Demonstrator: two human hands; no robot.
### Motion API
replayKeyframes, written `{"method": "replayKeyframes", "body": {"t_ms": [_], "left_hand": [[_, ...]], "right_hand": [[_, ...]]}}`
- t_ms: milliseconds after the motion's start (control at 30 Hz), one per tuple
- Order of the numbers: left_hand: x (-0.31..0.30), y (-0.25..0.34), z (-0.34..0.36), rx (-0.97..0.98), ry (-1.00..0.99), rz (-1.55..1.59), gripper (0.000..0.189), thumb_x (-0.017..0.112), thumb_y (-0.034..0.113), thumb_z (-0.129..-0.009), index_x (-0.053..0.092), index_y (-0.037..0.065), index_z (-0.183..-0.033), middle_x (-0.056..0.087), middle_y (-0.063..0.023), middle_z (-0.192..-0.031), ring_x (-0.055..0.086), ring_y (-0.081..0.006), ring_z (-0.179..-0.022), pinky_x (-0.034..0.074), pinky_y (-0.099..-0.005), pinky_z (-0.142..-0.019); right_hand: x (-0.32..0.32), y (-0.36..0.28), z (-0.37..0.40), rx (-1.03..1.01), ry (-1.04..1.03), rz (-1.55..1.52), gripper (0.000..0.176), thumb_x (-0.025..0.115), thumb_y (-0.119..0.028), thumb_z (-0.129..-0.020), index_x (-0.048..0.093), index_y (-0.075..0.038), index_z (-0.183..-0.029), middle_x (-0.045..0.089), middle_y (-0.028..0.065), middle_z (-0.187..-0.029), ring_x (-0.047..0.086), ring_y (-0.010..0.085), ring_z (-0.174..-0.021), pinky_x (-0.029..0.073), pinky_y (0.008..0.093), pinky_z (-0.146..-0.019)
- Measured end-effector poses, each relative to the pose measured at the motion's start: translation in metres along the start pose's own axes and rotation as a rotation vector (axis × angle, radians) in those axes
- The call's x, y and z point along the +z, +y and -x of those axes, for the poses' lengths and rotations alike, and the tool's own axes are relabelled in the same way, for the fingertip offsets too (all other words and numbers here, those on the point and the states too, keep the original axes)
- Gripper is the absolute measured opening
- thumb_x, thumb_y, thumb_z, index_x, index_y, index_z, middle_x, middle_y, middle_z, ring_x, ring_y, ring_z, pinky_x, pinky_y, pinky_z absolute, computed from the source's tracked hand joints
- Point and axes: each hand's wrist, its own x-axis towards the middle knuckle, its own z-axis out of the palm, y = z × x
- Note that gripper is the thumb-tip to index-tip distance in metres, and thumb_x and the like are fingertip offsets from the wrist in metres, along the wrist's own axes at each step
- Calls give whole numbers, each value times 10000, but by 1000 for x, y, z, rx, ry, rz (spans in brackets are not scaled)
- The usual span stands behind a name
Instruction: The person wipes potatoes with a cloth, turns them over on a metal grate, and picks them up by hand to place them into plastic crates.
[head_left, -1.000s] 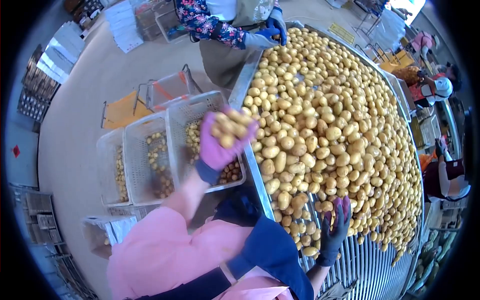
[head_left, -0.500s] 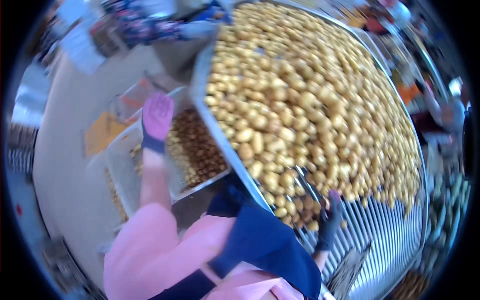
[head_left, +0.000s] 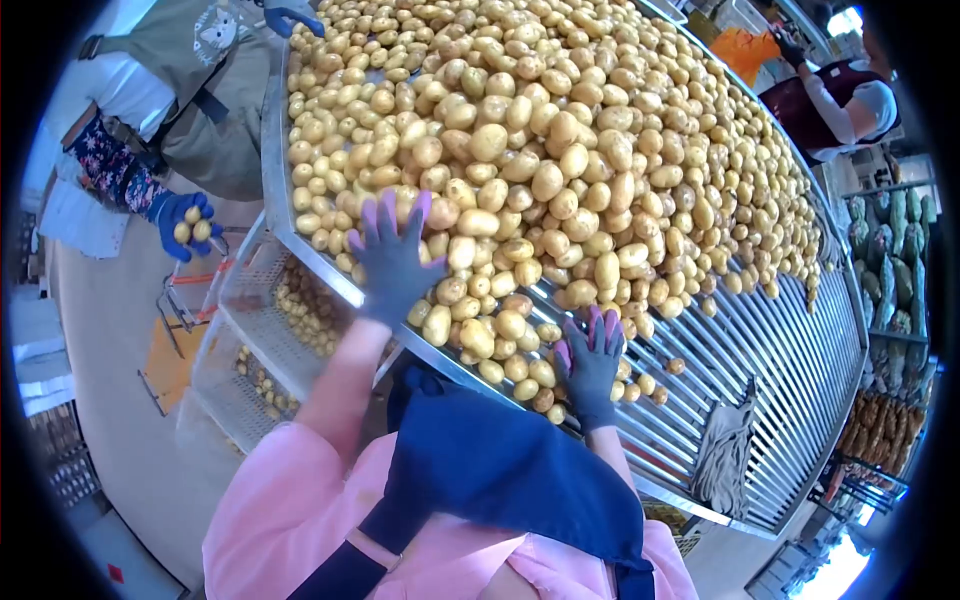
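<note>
Potatoes lie heaped over a slatted metal table in front of me. My left hand, in a grey glove with pink-purple fingertips, rests at the table's left edge against the potatoes, palm down with fingers spread. Lower and to the right, my right hand wears the same kind of glove. Its fingers are apart and touch the small potatoes at the near edge of the heap. Neither hand grips a potato.
White plastic crates with small potatoes stand left of the table. At upper left a co-worker's blue-gloved hand holds several small potatoes. A grey cloth lies on the slats. Another person stands at the far right, near shelves of wrapped produce.
My left hand has moved from above the crates to the potatoes at the table's edge. My right hand has shifted left along the heap and spread open. The view has turned.
</note>
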Motion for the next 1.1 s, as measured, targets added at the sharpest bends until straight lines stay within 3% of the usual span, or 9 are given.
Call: {"method": "replayKeyframes", "body": {"t_ms": [200,400,467,533,667,733,933,1000,1100], "left_hand": [[-14,-15,-82,-19,-128,-175,776,675,477,-739,282,400,-1404,166,-134,-1488,116,-444,-1360,169,-761,-940],[-29,-29,-141,-113,377,-247,563,604,399,-817,442,210,-1321,433,-128,-1342,434,-322,-1179,371,-541,-936],[-51,8,-118,62,39,540,501,578,365,-849,501,153,-1296,573,-124,-1211,565,-270,-1070,442,-378,-914],[-45,31,-90,64,-178,449,415,589,318,-847,569,128,-1215,647,-104,-1063,625,-243,-944,481,-321,-845],[-6,37,-54,153,-419,241,496,549,392,-857,518,120,-1270,613,-108,-1150,601,-285,-985,460,-397,-873],[14,49,-45,184,-101,-218,607,552,453,-843,438,123,-1339,551,-115,-1241,557,-316,-1046,394,-459,-950],[21,35,-35,270,26,-80,652,649,454,-782,469,95,-1296,539,-142,-1200,528,-301,-1058,373,-459,-962],[16,32,-34,233,-138,320,580,713,361,-750,523,75,-1218,558,-126,-1106,541,-291,-999,419,-412,-893],[4,40,-36,224,-185,262,535,731,321,-735,542,56,-1160,560,-138,-1059,545,-299,-954,435,-395,-857]], "right_hand": [[-2,-2,-6,57,-1,-8,355,644,-263,-792,595,-151,-1125,404,148,-1375,303,410,-1304,236,537,-1070],[0,9,1,21,57,-29,322,631,-276,-818,612,-132,-1105,412,117,-1377,309,391,-1310,242,504,-1080],[3,11,3,41,58,-58,321,635,-274,-813,628,-137,-1103,409,109,-1391,300,375,-1322,228,499,-1085],[4,11,0,59,62,-79,322,639,-272,-807,645,-142,-1102,406,101,-1404,292,358,-1335,214,495,-1091],[-3,10,1,36,69,-78,326,658,-264,-798,617,-131,-1092,419,112,-1371,321,380,-1305,252,505,-1074],[-3,8,-1,40,61,-88,322,659,-257,-795,619,-131,-1088,422,114,-1369,322,380,-1305,251,505,-1074],[5,9,-1,70,70,-87,301,648,-264,-789,653,-155,-1070,428,104,-1379,307,357,-1324,207,490,-1095],[4,8,-2,69,68,-96,297,648,-262,-788,654,-154,-1064,430,107,-1376,308,354,-1324,204,490,-1096],[1,6,-3,69,49,-95,302,651,-267,-791,648,-143,-1066,437,121,-1359,311,363,-1317,207,502,-1093]]}}
